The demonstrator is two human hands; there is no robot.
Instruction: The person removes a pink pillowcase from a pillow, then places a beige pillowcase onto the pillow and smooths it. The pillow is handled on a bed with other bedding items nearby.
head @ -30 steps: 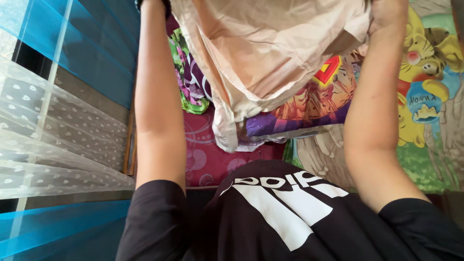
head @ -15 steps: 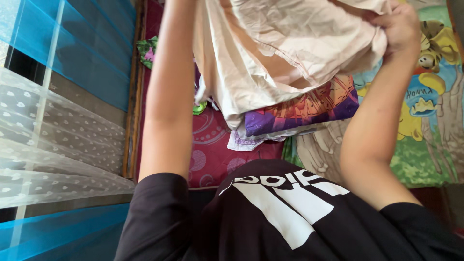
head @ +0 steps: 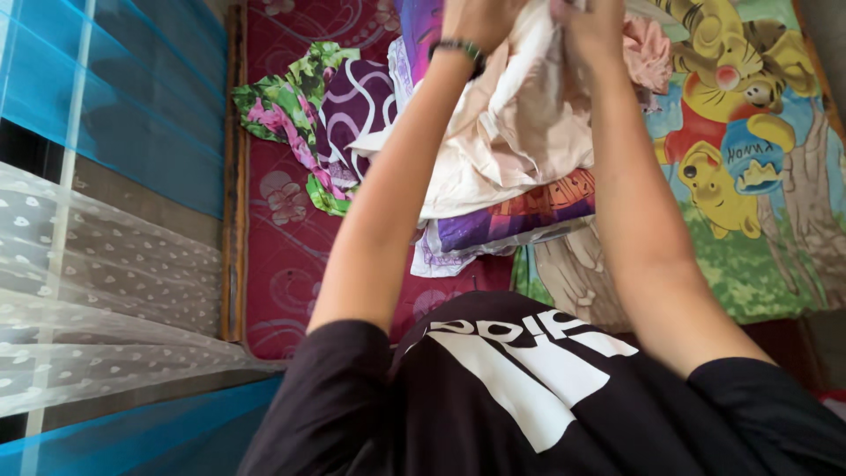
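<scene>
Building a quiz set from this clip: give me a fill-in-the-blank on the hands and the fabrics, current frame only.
1. Both hands, the left hand and the right hand, grip one ____-coloured cloth.
2. A beaded bracelet sits on the ____ wrist.
3. The green floral fabric lies on a ____ patterned mattress.
4. The two hands are held ____ together.

Missing words: peach; left; red; close

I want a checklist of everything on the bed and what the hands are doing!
Surface: maroon patterned mattress, partly under a cartoon bear sheet.
Job's things: pale peach cloth, bunched and lifted.
Clutter: green floral garment; purple swirl garment; folded purple and orange cloth under the peach one.
Grippers: left hand and right hand close together, both gripping the peach cloth.
Cables: nothing seen.
Surroundings: blue netting and white dotted curtain at left.
</scene>
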